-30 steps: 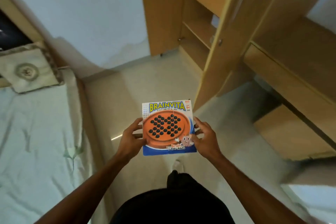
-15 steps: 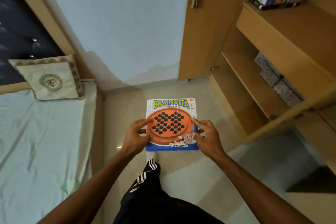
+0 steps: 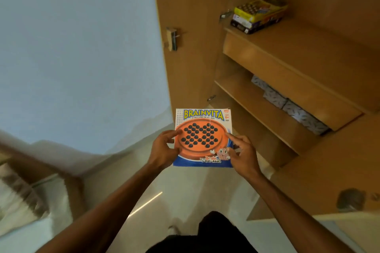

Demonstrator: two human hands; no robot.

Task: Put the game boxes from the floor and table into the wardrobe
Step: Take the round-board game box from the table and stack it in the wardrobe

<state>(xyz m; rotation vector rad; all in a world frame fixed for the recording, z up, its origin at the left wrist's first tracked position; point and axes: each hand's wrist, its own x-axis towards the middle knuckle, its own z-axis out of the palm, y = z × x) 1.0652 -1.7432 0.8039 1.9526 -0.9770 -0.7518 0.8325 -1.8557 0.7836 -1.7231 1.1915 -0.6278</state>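
Brainvita box (image 3: pixel 202 139): held face-up between both hands, above the floor, before the open wardrobe (image 3: pixel 298 63).
Left hand (image 3: pixel 163 150): grips the left edge, fingers curled over the lid.
Right hand (image 3: pixel 243 153): grips the right edge (fingertips on the picture).
Stacked game boxes (image 3: pixel 259 15): on the shelf up and right of the hands.

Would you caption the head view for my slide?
The left hand and right hand hold the Brainvita box before the open wardrobe.
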